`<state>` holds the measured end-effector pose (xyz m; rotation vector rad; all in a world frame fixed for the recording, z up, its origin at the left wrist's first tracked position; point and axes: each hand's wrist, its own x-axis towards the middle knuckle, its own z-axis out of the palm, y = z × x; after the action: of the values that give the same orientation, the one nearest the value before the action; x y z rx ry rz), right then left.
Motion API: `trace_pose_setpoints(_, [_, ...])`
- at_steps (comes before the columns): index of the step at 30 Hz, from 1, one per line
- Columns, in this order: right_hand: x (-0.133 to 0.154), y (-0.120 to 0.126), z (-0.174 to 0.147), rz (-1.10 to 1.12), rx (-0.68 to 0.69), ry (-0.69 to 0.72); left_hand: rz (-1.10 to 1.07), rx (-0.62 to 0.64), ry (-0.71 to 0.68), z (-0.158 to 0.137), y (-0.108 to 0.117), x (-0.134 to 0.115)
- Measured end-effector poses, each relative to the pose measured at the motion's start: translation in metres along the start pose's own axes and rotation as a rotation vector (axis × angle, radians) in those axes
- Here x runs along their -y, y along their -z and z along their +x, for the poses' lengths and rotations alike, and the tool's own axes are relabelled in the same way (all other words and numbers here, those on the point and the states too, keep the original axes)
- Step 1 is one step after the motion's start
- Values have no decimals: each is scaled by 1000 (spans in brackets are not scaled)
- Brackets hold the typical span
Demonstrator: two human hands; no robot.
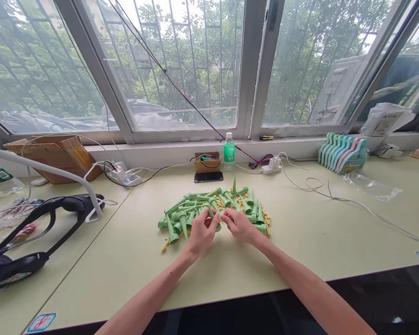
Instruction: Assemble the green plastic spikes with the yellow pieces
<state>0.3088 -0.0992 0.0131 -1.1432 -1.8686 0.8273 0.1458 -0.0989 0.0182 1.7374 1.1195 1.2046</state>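
Observation:
A pile of green plastic watering spikes (pixel 183 222), pointed cones with ribbed caps, lies mid-table over small yellow pieces (pixel 165 245). My left hand (pixel 201 232) is closed round one green spike (pixel 211 211), held tilted at the pile's near side. My right hand (pixel 240 224) sits just to its right, fingers pinched together close to the left fingertips. Whatever is in that pinch is too small or hidden to make out. More spikes lie right beside the right hand, some with tips pointing up.
Behind the pile are a black phone (pixel 208 177), a small cardboard box (pixel 207 163) and a green-labelled bottle (pixel 229 152). A black headset (pixel 49 232) lies at left. Power strips (pixel 125 176) and a white cable (pixel 356 204) run across the table. Pastel hangers (pixel 342 152) stand at right.

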Motion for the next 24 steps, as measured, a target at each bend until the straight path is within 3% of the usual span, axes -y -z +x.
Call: trace_pose_setpoints(24, [-9,-2,1,-76,-37,7,-6,55,-31,-5,-2,-4])
